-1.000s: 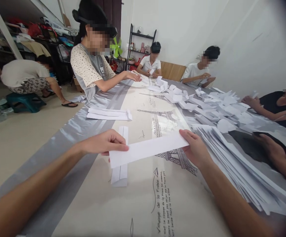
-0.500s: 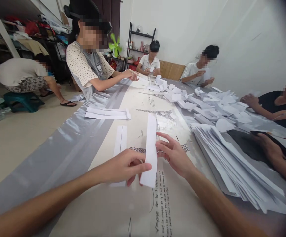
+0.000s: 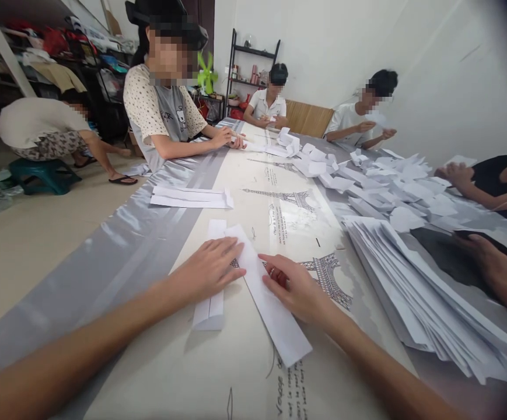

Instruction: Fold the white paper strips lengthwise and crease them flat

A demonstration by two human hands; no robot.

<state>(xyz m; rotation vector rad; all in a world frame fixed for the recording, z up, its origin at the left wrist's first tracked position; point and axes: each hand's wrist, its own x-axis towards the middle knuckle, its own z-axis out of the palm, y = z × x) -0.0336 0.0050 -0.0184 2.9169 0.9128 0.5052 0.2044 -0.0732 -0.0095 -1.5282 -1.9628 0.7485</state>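
Observation:
A folded white paper strip [image 3: 275, 315] lies slantwise in front of me on the printed tablecloth. My left hand [image 3: 213, 262] is open, its fingers stretched out flat and touching the strip's far left edge. My right hand [image 3: 299, 286] has its fingers curled at the strip's right edge, with the thumb over the paper and the index finger against the edge. A second folded strip [image 3: 209, 309] lies partly under my left hand and wrist. Farther off, another folded paper [image 3: 189, 197] rests crosswise on the cloth.
A stack of white paper sheets [image 3: 415, 291] lies to the right, near another person's arm. Beyond it spreads a heap of folded papers [image 3: 388, 181]. Several people sit around the table; one person crouches on a green stool [image 3: 45, 175] at left.
The strip has gone from nearly upright to slanting, its near end swung right. My left hand has moved up and left, from a pinch to flat fingers; my right hand has come lower.

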